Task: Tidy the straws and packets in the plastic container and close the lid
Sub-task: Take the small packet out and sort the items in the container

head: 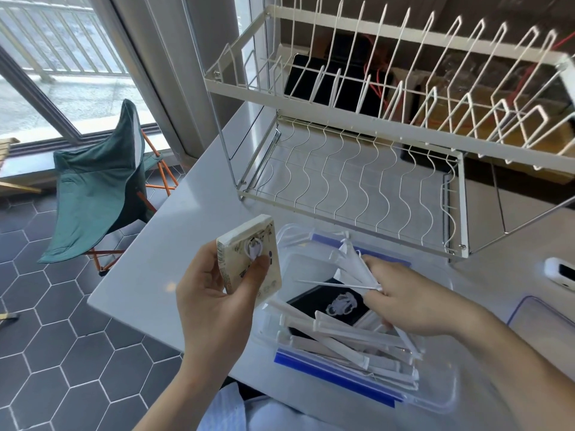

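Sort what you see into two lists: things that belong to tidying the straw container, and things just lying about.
Belongs to the job:
plastic container
wrapped straws
black packet
beige packet stack in the left hand
straw bundle in the right hand
lid

Lying about:
dish rack
green folding chair
white device
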